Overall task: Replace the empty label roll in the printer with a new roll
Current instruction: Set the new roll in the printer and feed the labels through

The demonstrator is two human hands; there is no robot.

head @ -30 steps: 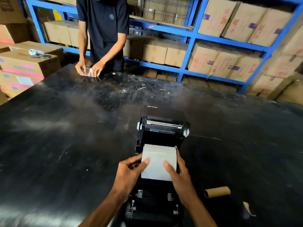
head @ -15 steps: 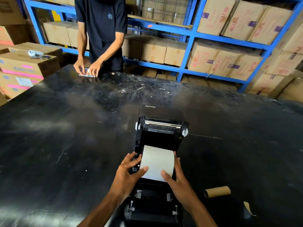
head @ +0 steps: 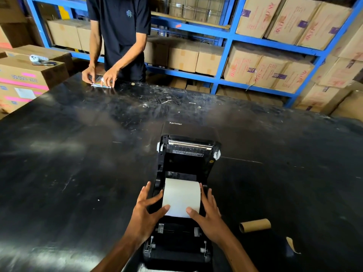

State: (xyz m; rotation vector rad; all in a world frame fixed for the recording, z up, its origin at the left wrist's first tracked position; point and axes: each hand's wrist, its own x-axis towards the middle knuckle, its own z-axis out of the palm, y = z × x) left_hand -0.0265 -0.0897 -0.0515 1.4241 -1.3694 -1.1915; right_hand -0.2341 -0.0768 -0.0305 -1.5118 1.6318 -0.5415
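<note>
A black label printer [head: 188,163] stands with its lid swung up and back on the black table [head: 78,163]. A white label roll [head: 181,195] sits in the printer's bay. My left hand [head: 146,214] rests against the roll's left side with its thumb on the paper's near edge. My right hand [head: 208,214] mirrors it on the right side, thumb on the paper. The fingers of both hands are spread along the roll's ends. An empty brown cardboard core [head: 255,225] lies on the table to the right of the printer.
A torn brown paper scrap [head: 292,245] lies near the core. Across the table another person [head: 119,36] presses a small packet [head: 100,83] flat. Blue shelving [head: 225,48] with cardboard boxes fills the back. Stacked boxes [head: 25,79] stand at the left.
The roll has gone lower into the printer bay, and both hands have moved down with it, fingers spreading along its sides. The camera has shifted slightly.
</note>
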